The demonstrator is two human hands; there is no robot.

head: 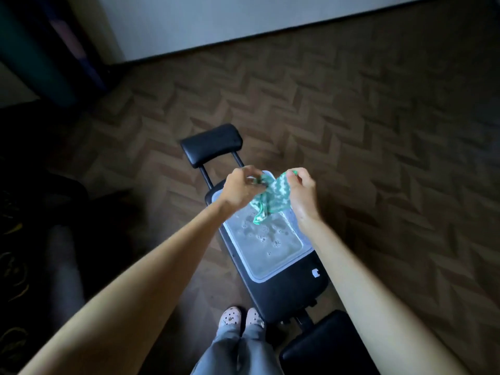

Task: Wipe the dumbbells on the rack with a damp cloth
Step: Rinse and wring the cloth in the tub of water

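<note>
A green and white patterned cloth (270,197) hangs between my two hands above a white rectangular tub (259,278) of soapy water. My left hand (239,186) pinches the cloth's left top corner. My right hand (301,192) pinches its right top corner. The cloth's lower end dangles just over the foamy water. No dumbbells or rack show in this view.
The tub rests on a black padded workout bench (286,290) with a black headrest pad (212,144) at the far end. Herringbone wood floor (378,131) surrounds it. My feet in light clogs (240,318) stand beside the bench. Dark objects crowd the left side.
</note>
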